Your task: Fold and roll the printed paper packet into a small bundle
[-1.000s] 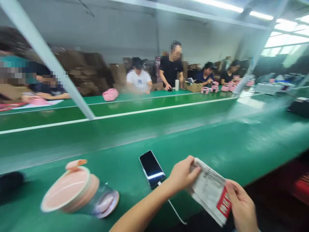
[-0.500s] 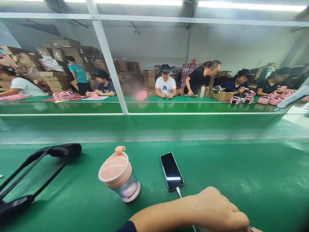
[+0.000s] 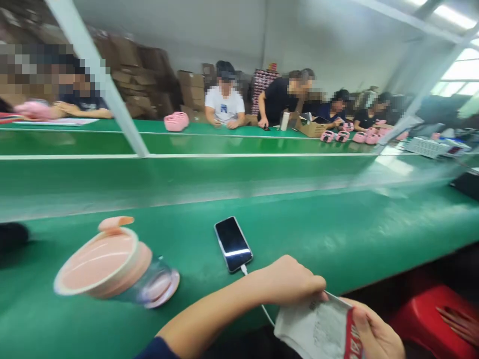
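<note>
My left hand (image 3: 294, 281) has its fingers closed on the top edge of a white printed packet with a red band (image 3: 318, 326). At the packet's right side, my right hand (image 3: 379, 326) grips it too, thumb over the red band. The packet is held low, at the table's near edge. Beyond my left forearm lies a phone (image 3: 234, 244), screen up, with a white charging cable (image 3: 267, 315) plugged into its lower end. To the left stands a clear cup with a pink lid (image 3: 101, 262).
The green table (image 3: 337, 229) runs across, with a red stool (image 3: 437, 319) below its edge at right. Part of a black object (image 3: 13, 243) shows at far left. Behind a white-framed divider, several people work at another table with pink cases (image 3: 175, 121) and an open carton (image 3: 312, 128).
The view has turned to the right and tilted down. My right hand and the packet, mostly out of frame before, now show plainly. The cup and phone appear further left.
</note>
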Tool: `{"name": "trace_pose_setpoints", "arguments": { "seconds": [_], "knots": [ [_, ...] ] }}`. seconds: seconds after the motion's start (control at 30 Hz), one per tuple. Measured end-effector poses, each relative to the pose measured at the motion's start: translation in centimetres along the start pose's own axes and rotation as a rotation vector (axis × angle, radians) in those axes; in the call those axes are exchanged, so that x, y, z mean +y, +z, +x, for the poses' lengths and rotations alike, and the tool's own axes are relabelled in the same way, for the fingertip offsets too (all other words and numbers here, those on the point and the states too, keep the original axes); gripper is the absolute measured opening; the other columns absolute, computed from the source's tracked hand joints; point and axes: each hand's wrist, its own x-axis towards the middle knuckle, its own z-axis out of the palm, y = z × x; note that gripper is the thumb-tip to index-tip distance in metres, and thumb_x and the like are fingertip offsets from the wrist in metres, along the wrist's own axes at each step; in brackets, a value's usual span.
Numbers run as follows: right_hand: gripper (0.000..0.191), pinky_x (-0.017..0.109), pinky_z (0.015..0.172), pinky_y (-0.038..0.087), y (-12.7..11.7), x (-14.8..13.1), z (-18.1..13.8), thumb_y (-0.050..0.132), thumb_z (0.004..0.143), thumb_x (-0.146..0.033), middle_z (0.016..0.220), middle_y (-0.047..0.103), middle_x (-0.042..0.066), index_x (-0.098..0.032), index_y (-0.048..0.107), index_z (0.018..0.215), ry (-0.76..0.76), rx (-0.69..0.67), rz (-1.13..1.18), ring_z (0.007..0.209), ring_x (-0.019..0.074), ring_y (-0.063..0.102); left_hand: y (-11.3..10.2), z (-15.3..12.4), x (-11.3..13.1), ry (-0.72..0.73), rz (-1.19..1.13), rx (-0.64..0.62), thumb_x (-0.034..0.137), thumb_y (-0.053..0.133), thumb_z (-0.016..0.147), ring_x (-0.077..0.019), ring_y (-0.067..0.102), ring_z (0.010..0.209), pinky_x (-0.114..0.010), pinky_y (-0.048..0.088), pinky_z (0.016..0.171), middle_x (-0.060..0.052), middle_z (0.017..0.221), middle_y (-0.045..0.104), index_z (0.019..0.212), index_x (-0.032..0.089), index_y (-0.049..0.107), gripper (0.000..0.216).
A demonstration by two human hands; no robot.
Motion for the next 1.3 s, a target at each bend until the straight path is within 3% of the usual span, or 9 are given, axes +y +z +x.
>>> {"name": "trace_pose_setpoints", "arguments": {
  "seconds": [0.1, 0.23, 0.43, 0.63, 0.73, 0.9, 1.03, 1.17, 1.3],
  "knots": [
    [0.051, 0.028, 0.078, 0.058, 1.1, -1.2, 0.1, 0.073, 0.072, -0.065, 0.107, 0.072, 0.009, -0.026, 0.078, 0.104, 0.030, 0.077, 0.174, 0.091, 0.0265, 0.070, -0.1, -0.2, -0.5, -0.032, -0.001, 0.055, 0.031, 0.054, 0.096, -0.0154, 0.065, 0.065, -0.029, 0.019, 0.046, -0.001, 0.080, 0.071, 0.086, 0.017, 0.060, 0.018],
    [0.047, 0.028, 0.071, 0.056, 2.6, -2.2, -0.4, 0.074, 0.073, -0.063, 0.087, 0.073, 0.011, -0.019, 0.079, 0.088, 0.014, 0.081, 0.302, 0.078, 0.0235, 0.068, 0.2, 0.1, -0.8, -0.097, -0.030, -0.053, 0.032, 0.047, 0.099, -0.0170, 0.063, 0.065, -0.029, 0.018, 0.052, -0.003, 0.078, 0.069, 0.086, 0.017, 0.061, 0.024],
    [0.043, 0.029, 0.075, 0.053, 2.4, -1.6, -1.5, 0.071, 0.078, -0.061, 0.088, 0.072, 0.009, -0.019, 0.078, 0.088, -0.002, 0.141, 0.360, 0.082, 0.0228, 0.066, 0.7, 0.2, -1.2, -0.163, -0.208, -0.198, 0.039, 0.041, 0.099, -0.0161, 0.056, 0.070, -0.027, 0.023, 0.057, -0.004, 0.082, 0.067, 0.082, 0.017, 0.056, 0.032],
    [0.048, 0.029, 0.082, 0.053, 3.5, 1.1, -3.8, 0.077, 0.078, -0.053, 0.103, 0.071, 0.007, -0.024, 0.069, 0.115, 0.111, -0.115, 0.664, 0.089, 0.0201, 0.067, 2.1, -2.4, -0.3, -0.192, -0.444, -0.193, 0.042, 0.034, 0.099, -0.0098, 0.033, 0.055, -0.025, 0.021, 0.055, 0.000, 0.062, 0.046, 0.070, 0.015, 0.045, 0.041],
    [0.042, 0.028, 0.078, 0.052, 4.1, 2.8, -5.0, 0.074, 0.080, -0.053, 0.093, 0.072, 0.008, -0.018, 0.073, 0.103, 0.183, -0.238, 0.678, 0.081, 0.0190, 0.068, 4.7, -4.6, 1.6, -0.281, -0.616, -0.201, 0.046, 0.031, 0.100, -0.0096, 0.036, 0.059, -0.023, 0.024, 0.058, 0.000, 0.066, 0.045, 0.073, 0.015, 0.046, 0.043],
    [0.038, 0.023, 0.060, 0.047, 3.3, 3.8, -4.9, 0.083, 0.070, -0.048, 0.074, 0.070, 0.007, -0.014, 0.073, 0.084, 0.348, -0.184, 0.721, 0.062, 0.0155, 0.063, 11.0, -6.3, 5.5, -0.472, -0.979, -0.056, 0.055, 0.032, 0.098, -0.0104, 0.038, 0.066, -0.022, 0.030, 0.062, -0.001, 0.070, 0.042, 0.073, 0.014, 0.044, 0.050],
    [0.053, 0.025, 0.067, 0.051, 2.0, 4.6, -4.2, 0.089, 0.059, -0.043, 0.092, 0.073, 0.008, -0.018, 0.072, 0.101, 0.398, -0.194, 0.850, 0.074, 0.0184, 0.067, 14.7, -5.5, 7.2, -0.722, -1.225, 0.162, 0.070, 0.039, 0.089, -0.0110, 0.040, 0.062, -0.023, 0.033, 0.057, -0.001, 0.067, 0.041, 0.072, 0.014, 0.046, 0.059],
    [0.060, 0.029, 0.066, 0.053, 1.5, 6.8, -4.2, 0.089, 0.059, -0.043, 0.102, 0.072, 0.010, -0.019, 0.068, 0.110, 0.499, -0.166, 0.794, 0.083, 0.0237, 0.069, 15.8, -4.6, 7.6, -0.821, -1.339, 0.217, 0.078, 0.041, 0.083, -0.0116, 0.045, 0.052, -0.024, 0.039, 0.049, 0.000, 0.064, 0.045, 0.075, 0.015, 0.046, 0.064],
    [0.056, 0.040, 0.080, 0.056, 2.4, 8.6, -5.0, 0.088, 0.060, -0.048, 0.111, 0.071, 0.011, -0.020, 0.071, 0.105, 0.549, -0.188, 0.863, 0.097, 0.0307, 0.069, 16.0, -4.1, 7.8, -0.835, -1.377, 0.281, 0.080, 0.045, 0.079, -0.0107, 0.043, 0.055, -0.024, 0.039, 0.052, 0.000, 0.062, 0.044, 0.071, 0.015, 0.045, 0.065]
  ]
}}
